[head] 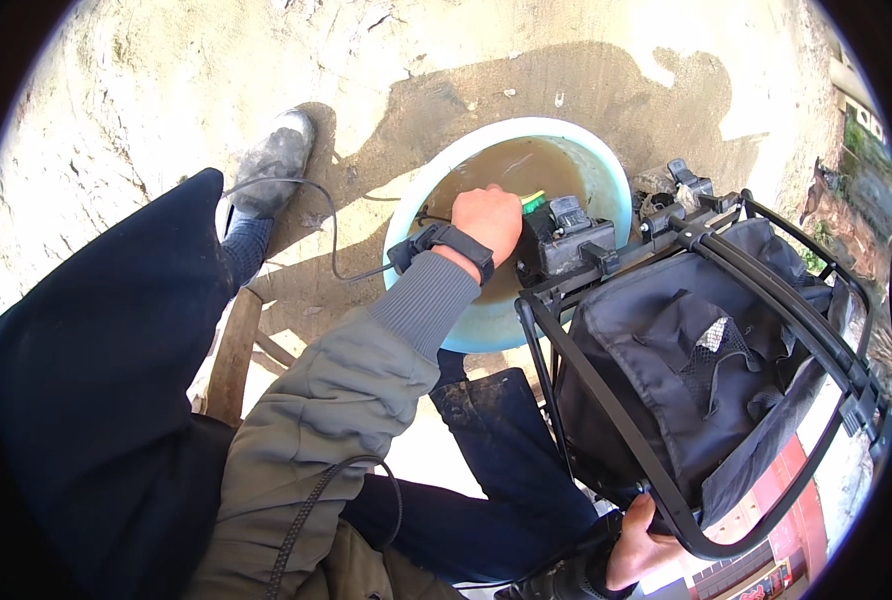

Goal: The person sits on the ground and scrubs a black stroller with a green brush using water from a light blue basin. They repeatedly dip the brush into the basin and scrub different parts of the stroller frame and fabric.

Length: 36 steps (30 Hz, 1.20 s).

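Note:
My left hand (489, 225), with a black device strapped at its wrist, is closed over the basin around a scrubbing brush with green bristles and a yellow edge (533, 201). The brush touches or nearly touches a black plastic block with a latch (570, 236) on a black tubular frame (603, 375). A black fabric bag (663, 330) with mesh parts hangs in the frame. Below the block, a pale blue plastic basin (446, 330) holds brown, murky water (491, 169). At lower right my right hand (637, 547) grips the frame's lower edge, thumb on top, fingers partly hidden.
A thin black cable (333, 225) runs from my left wrist towards my grey shoe (275, 161). A wooden stool leg (234, 360) stands beside my left leg. Sunlit concrete ground (191, 67) surrounds the basin. Plants and rubble lie at the far right.

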Tool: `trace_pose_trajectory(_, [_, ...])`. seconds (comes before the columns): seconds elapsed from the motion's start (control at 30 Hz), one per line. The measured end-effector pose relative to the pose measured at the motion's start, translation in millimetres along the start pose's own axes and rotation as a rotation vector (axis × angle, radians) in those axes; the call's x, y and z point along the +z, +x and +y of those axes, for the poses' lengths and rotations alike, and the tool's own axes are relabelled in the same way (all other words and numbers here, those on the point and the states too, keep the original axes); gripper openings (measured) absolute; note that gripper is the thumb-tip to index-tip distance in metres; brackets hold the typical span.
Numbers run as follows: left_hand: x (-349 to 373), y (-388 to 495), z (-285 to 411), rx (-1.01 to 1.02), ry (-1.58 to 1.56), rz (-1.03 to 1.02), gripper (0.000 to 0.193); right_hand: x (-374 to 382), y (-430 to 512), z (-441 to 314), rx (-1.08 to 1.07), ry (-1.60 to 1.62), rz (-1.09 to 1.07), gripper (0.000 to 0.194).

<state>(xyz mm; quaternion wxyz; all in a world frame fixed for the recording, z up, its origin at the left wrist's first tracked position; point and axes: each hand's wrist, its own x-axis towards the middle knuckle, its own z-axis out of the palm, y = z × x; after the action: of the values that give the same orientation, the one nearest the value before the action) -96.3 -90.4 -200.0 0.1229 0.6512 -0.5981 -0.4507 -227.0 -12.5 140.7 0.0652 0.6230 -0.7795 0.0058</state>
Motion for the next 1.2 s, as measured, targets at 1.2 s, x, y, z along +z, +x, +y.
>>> trace_pose_trajectory(1.2, [14,-8,-12,-0.179,-0.089,-0.202,0.032,3,0,11,-0.011,0.066,-0.047,0.026])
